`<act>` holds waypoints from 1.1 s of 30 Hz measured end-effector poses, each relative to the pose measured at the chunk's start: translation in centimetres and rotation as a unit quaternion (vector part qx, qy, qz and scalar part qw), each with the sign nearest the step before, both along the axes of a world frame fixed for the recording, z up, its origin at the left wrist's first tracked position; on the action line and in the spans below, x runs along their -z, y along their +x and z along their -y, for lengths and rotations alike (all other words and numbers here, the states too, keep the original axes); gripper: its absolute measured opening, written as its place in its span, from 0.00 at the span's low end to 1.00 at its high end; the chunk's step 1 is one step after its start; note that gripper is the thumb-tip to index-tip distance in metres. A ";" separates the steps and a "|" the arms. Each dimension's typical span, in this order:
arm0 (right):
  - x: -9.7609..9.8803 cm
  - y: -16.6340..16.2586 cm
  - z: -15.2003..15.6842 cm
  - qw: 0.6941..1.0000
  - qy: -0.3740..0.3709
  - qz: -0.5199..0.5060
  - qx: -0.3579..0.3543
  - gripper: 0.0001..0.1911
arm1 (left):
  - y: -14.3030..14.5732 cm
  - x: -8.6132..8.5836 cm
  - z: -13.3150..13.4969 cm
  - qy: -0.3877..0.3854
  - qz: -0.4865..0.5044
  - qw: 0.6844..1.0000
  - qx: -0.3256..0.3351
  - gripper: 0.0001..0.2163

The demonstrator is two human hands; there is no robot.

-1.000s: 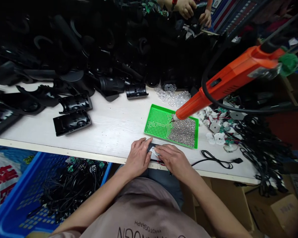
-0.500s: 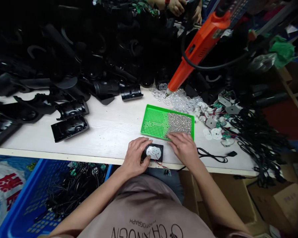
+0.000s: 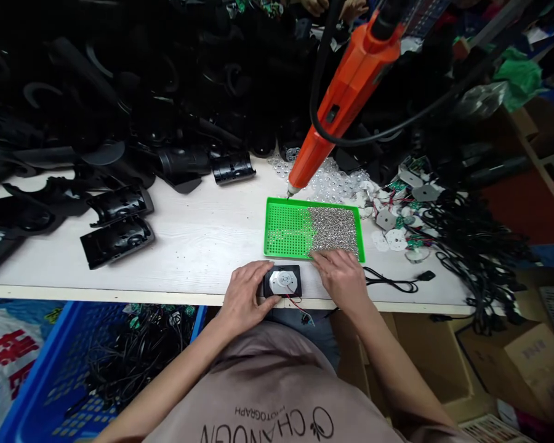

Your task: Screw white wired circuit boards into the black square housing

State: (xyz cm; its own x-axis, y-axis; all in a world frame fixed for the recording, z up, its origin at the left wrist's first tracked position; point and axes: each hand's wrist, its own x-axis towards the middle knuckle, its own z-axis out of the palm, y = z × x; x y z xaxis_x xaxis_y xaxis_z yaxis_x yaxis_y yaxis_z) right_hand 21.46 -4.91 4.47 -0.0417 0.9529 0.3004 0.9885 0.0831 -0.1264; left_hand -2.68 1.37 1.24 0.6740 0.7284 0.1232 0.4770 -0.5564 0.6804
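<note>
My left hand [image 3: 245,296] grips the left side of a small black square part [image 3: 282,282] with a round silvery disc on top, at the table's near edge. Thin red and black wires hang from this part over the edge. My right hand [image 3: 343,278] lies just right of the part, with its fingertips drawn together at the near rim of a green perforated tray [image 3: 286,231]. What the fingertips pinch is too small to see. A heap of tiny silver screws [image 3: 335,227] fills the tray's right half.
An orange electric screwdriver [image 3: 346,101] hangs on a black cable, its tip above the tray's far left corner. Black plastic shells [image 3: 115,237] are piled along the back and left. Clear lenses [image 3: 335,181], disc boards [image 3: 394,231] and black cables [image 3: 480,246] lie to the right. A blue crate [image 3: 41,381] stands below.
My right hand has left the small part, reached onto the screw tray and drawn back to its near rim. The hanging screwdriver has swung from the right to the tray's far left.
</note>
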 end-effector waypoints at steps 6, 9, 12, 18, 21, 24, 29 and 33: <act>-0.1 -2.2 2.3 0.988 -0.029 -0.147 -0.029 0.11 | 1.5 -1.1 -0.2 0.039 0.050 0.998 -0.021 0.22; 1.1 -3.0 2.5 0.987 -0.049 -0.150 -0.023 0.14 | 2.3 -0.9 -0.6 0.043 0.055 0.998 0.003 0.18; 1.7 -3.2 2.5 0.990 -0.057 -0.124 -0.037 0.16 | 2.5 -0.1 -0.7 0.035 0.060 0.997 0.014 0.12; 1.9 -3.1 2.2 0.995 -0.033 -0.080 -0.057 0.16 | 2.1 0.3 -0.8 0.017 0.046 0.998 0.026 0.13; 2.2 -3.2 2.3 0.994 -0.047 -0.081 -0.054 0.17 | 2.1 -0.3 -1.2 0.000 0.023 0.999 0.048 0.13; 1.7 -3.0 2.6 0.992 -0.079 -0.084 -0.047 0.18 | 2.2 -0.6 -1.3 -0.007 0.009 0.999 0.054 0.12; -3.2 -0.8 -0.2 0.973 0.003 -0.230 0.001 0.23 | 2.2 0.1 -0.5 0.020 0.028 0.999 0.020 0.12; -6.5 0.9 -9.3 0.935 0.207 -0.284 0.049 0.47 | 2.3 0.8 0.1 0.040 0.048 0.998 0.004 0.12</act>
State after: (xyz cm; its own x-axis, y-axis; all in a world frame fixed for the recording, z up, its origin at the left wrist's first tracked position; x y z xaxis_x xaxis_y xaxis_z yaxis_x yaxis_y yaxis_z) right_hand 22.37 4.42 11.00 0.3175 0.7412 0.5915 0.7774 0.1537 -0.6099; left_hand -0.39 1.28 0.47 0.6628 0.7078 0.2443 0.4068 -0.6143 0.6761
